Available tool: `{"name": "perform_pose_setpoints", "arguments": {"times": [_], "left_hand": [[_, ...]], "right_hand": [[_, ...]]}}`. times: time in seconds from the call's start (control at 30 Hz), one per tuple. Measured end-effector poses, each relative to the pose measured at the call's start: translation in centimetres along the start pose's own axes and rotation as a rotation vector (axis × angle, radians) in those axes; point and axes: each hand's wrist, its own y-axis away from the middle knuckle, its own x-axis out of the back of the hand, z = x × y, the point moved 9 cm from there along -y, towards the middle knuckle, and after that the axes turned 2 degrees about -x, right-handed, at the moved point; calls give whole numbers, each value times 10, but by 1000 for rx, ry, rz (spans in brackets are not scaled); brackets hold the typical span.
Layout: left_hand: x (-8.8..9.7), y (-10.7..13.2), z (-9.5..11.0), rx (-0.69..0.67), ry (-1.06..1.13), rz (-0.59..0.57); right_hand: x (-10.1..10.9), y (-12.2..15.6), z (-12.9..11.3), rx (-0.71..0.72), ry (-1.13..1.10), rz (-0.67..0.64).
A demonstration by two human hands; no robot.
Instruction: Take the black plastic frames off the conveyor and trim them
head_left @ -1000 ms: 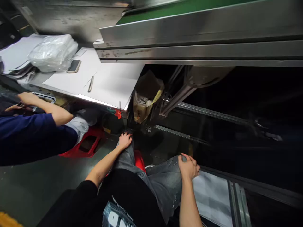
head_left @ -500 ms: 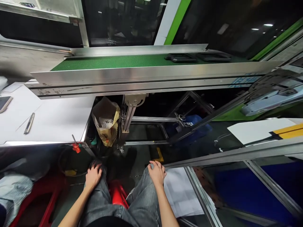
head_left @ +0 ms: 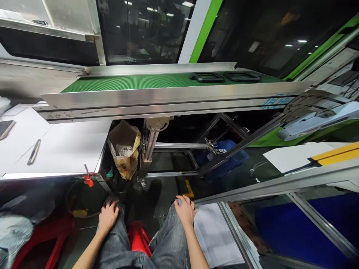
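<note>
Grey-jeaned knees (head_left: 168,239) under resting fingers (head_left: 183,203)

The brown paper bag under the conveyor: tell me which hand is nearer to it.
Left. The left hand rests on the left knee, just below and slightly left of the brown paper bag. The right hand rests on the right knee, farther off to the bag's right.

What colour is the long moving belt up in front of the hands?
The conveyor belt is green with a fine ribbed texture; it shows in the head view.
</note>
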Motion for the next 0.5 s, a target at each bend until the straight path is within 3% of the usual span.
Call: {"name": "perform_pose_setpoints", "arguments": {"times": [0.5], "left_hand": [[-11,-8,-7,1,-2,8]], "right_hand": [[5,1,-2,15,-12,-7]]}}
